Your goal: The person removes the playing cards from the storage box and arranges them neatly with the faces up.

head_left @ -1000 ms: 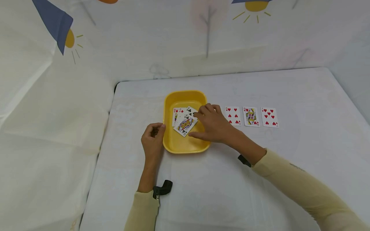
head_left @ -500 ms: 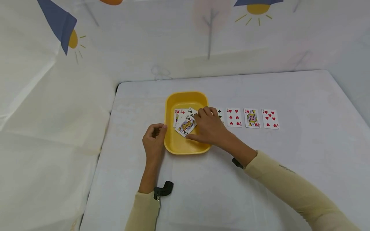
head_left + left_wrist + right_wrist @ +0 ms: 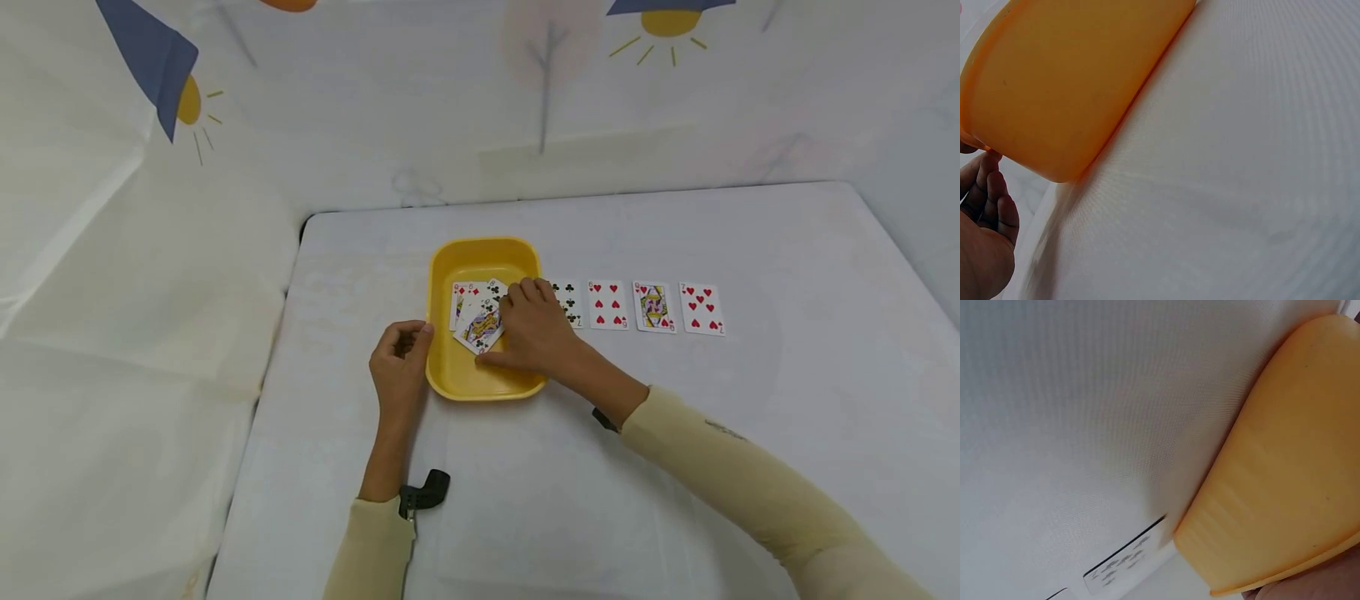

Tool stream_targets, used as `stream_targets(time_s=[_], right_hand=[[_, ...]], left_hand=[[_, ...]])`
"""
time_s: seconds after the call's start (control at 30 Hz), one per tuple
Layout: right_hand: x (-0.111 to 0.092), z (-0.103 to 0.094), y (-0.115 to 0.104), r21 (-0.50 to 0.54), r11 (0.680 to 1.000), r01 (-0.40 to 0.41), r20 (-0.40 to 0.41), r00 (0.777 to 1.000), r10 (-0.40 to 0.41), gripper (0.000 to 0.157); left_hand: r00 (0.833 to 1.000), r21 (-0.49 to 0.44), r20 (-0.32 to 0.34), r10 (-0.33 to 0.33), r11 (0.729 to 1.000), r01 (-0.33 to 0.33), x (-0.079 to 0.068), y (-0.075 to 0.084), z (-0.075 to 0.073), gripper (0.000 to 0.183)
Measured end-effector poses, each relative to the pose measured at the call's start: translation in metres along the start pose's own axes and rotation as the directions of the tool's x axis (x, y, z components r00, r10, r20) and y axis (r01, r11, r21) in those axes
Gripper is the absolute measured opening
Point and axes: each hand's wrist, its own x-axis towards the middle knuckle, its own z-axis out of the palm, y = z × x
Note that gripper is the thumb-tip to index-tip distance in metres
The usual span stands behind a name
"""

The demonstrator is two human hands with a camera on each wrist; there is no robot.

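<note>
A yellow tray (image 3: 487, 387) stands on the table. My left hand (image 3: 401, 362) pinches its left rim; in the left wrist view the fingers (image 3: 988, 194) are curled under the rim. Several playing cards overlap inside the tray, a club face card (image 3: 480, 329) on top and two diamond cards (image 3: 459, 302) at the left. My right hand (image 3: 534, 329) reaches over the right rim, thumb out at the lower corner of the club face card and fingers over its right side. The fingertips are partly hidden in the head view, and the right wrist view shows mostly the tray's outer wall (image 3: 1297, 456).
A row of playing cards lies face up right of the tray: a seven of clubs (image 3: 570, 302) partly behind the right hand, a six of hearts (image 3: 608, 305), a heart face card (image 3: 654, 308) and a seven of hearts (image 3: 702, 309). A white fabric wall rises behind the table.
My right hand has moved left and in over the cards in the tray, uncovering the seven of clubs on the table. My left hand keeps its grip on the tray rim.
</note>
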Motion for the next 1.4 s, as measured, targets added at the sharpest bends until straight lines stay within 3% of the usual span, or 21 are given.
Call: stream_targets(time_s=[0.27, 0.57, 0.77, 1.2, 1.27, 1.4], right_hand=[[0.005, 0.003, -0.003, -0.034, 0.998, -0.045, 0.020, 0.999, 0.046, 0.093], [0.008, 0.003, -0.006, -0.059, 0.998, -0.024, 0.010, 1.000, 0.025, 0.088], [0.007, 0.000, -0.002, 0.009, 1.000, -0.025, 0.031, 0.999, 0.025, 0.086], [-0.003, -0.013, 0.011, 0.141, 0.988, 0.069, 0.007, 0.997, -0.071, 0.081], [-0.004, -0.017, 0.013, 0.155, 0.985, 0.079, 0.014, 0.996, -0.083, 0.081], [-0.007, -0.026, 0.018, 0.180, 0.979, 0.090, 0.020, 0.995, -0.095, 0.089]], left_hand=[[1.000, 0.008, -0.002, 0.006, 1.000, -0.006, 0.001, 0.000, 0.001, 0.018], [1.000, -0.004, -0.007, 0.000, 1.000, 0.000, 0.001, 0.001, -0.001, 0.018], [1.000, 0.011, -0.006, -0.013, 1.000, 0.013, 0.000, 0.002, 0.000, 0.018], [1.000, 0.041, 0.002, -0.009, 0.999, 0.008, 0.001, 0.002, -0.001, 0.018], [1.000, 0.037, 0.001, -0.019, 0.999, 0.019, 0.002, -0.001, -0.002, 0.019], [1.000, 0.031, 0.002, -0.012, 0.999, 0.012, 0.007, -0.021, -0.003, 0.022]])
